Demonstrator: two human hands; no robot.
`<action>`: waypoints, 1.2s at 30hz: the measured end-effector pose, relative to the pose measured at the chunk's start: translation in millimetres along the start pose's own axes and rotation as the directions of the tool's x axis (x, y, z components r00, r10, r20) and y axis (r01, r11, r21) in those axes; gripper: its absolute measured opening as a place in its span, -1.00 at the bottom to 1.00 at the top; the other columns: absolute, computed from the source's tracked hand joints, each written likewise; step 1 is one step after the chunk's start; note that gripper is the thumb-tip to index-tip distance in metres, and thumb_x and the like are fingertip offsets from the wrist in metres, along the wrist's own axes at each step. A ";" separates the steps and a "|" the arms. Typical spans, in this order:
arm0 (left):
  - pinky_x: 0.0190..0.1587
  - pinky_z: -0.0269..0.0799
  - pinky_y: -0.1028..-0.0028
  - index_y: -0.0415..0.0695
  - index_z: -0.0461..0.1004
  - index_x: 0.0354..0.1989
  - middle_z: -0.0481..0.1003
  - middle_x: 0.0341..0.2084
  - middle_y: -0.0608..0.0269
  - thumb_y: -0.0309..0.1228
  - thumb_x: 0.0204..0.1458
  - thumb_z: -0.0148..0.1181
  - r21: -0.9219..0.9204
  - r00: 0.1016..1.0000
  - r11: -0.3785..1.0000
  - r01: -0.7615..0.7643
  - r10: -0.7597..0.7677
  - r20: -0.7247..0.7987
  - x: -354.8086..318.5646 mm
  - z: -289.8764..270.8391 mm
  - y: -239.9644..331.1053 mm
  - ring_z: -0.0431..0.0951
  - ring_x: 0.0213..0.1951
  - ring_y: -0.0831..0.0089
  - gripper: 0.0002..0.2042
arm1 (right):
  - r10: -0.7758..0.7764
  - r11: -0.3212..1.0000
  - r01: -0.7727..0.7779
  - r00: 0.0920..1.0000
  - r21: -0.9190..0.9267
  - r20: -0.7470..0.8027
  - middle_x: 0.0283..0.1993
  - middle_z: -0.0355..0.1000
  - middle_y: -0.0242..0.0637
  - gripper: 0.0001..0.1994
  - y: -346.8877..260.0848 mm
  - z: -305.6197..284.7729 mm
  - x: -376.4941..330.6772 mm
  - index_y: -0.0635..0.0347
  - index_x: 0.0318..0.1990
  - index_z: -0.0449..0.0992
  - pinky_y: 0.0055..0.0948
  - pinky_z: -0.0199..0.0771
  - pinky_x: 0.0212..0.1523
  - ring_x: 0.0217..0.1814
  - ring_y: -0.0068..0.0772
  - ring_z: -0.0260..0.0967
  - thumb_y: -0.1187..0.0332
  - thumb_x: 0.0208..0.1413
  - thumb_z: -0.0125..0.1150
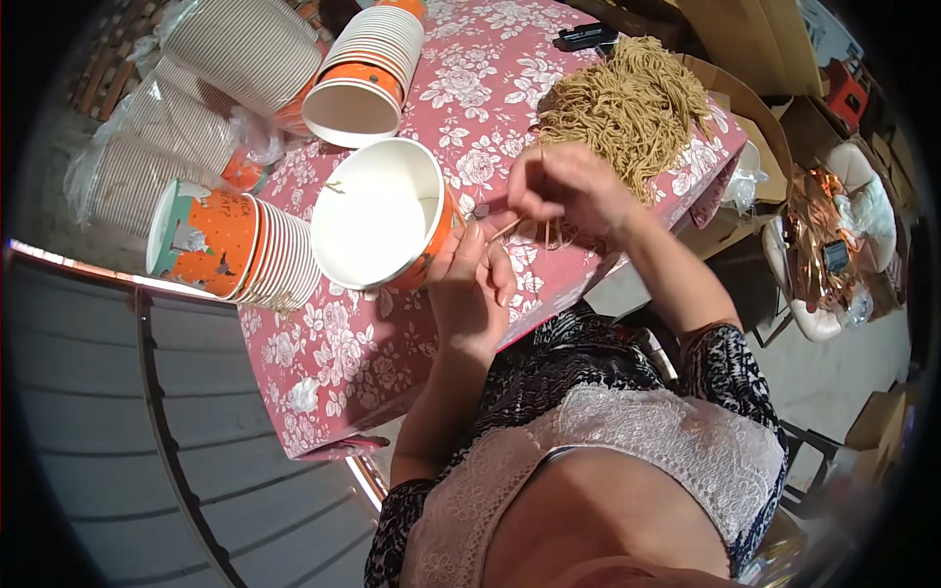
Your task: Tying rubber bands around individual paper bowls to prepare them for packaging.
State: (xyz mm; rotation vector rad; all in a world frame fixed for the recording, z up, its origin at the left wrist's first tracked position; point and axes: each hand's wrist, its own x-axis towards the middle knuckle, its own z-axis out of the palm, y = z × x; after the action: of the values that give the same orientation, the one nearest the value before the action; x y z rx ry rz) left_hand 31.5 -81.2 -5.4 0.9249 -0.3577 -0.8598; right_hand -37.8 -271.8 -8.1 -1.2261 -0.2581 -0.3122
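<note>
A white-lined paper bucket (377, 211) with an orange outside lies tilted on the table, its mouth facing up and left. My left hand (469, 289) is at the bucket's right side, with thumb and fingers pinched on a thin tan cord (505, 230) by the bucket wall. My right hand (573, 186) is just right of it, fingers curled in and slightly blurred. The cord runs between the two hands, and loose loops hang below the right one. A short end of cord (335, 186) shows inside the bucket near its left rim.
A heap of tan cords (627, 108) lies at the table's far right, beside a black object (585, 37). Stacked orange buckets (211, 240) and another stack (368, 73) lie left and behind. Plastic-wrapped stacks (147, 147) stand farther left. A chair (833, 230) holds copper-coloured foil.
</note>
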 end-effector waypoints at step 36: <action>-0.57 0.31 0.63 -0.27 0.54 -0.32 0.54 -0.56 0.26 -0.48 0.25 0.05 0.803 0.870 0.525 -0.282 0.492 -0.016 -63.9 -15.8 60.0 0.41 -0.62 0.67 -0.83 | -0.274 0.712 0.263 0.958 -0.651 0.087 -0.45 0.44 -0.31 -0.98 10.9 60.5 -30.2 0.26 -0.36 0.54 -0.43 0.35 -0.41 -0.42 -0.44 0.40 0.55 0.08 0.20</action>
State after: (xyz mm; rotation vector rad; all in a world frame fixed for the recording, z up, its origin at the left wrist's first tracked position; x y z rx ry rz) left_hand 30.6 -4.3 39.5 1.6768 -0.7323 -0.1018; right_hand -63.3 -208.3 -9.2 -1.8958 -0.3283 -0.7125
